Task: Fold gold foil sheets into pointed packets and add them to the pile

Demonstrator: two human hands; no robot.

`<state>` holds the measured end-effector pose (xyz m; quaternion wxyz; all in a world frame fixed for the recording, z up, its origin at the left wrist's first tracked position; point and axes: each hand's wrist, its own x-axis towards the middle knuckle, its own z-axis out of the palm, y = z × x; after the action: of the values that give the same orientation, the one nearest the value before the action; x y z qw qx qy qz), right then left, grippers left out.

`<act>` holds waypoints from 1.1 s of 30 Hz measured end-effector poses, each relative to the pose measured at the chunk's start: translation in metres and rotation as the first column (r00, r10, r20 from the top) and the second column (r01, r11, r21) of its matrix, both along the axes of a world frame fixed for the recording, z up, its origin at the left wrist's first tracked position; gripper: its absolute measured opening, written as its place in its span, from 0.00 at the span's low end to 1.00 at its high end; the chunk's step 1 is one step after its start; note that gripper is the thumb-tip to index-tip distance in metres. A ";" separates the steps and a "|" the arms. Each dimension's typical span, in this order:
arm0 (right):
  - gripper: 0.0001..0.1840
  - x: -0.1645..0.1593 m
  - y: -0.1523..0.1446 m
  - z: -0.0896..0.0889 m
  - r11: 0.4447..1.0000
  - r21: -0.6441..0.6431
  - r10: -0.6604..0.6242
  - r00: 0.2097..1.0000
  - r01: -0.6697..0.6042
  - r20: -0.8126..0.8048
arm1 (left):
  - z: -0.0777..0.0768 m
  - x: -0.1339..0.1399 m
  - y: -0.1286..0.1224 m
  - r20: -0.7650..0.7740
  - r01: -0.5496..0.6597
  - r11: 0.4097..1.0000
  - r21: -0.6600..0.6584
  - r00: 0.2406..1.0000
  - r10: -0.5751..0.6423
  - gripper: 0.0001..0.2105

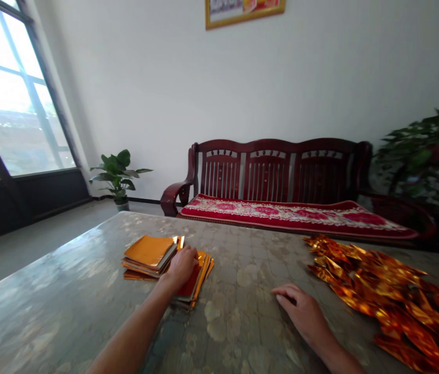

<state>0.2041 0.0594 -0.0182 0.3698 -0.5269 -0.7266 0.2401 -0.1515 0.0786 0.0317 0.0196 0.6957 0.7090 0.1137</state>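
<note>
Two piles of gold foil paper sheets stand side by side on the table. The left pile (147, 252) has an orange-gold top. The right pile (187, 291) shows a dark red top and gold edges, fanned slightly at its right side. My left hand (182, 266) lies over the far part of the right pile, fingers curled down and closed at the paper; the fingertips are partly hidden. My right hand (301, 311) rests low over the table to the right, holding nothing, thumb and forefinger a little apart. Further right lies a heap of folded shiny gold foil pieces (378, 285).
A patterned, glossy cover lies over the table (235, 332). Behind its far edge stands a dark red wooden bench (269, 176) with a red floral seat cover (281, 213). A potted plant (116, 174) is at the back left, a larger leafy plant (425, 150) at the right.
</note>
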 end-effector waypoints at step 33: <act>0.13 -0.011 -0.025 0.015 0.945 0.252 0.182 0.976 -0.207 0.116 | -0.005 0.143 -0.074 0.351 0.657 0.746 0.106 0.678 -0.647 0.07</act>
<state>0.1929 0.0345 -0.0028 0.3773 -0.4093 -0.8166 0.1528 -0.0088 0.0045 0.0271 0.2001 0.8680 0.3996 0.2165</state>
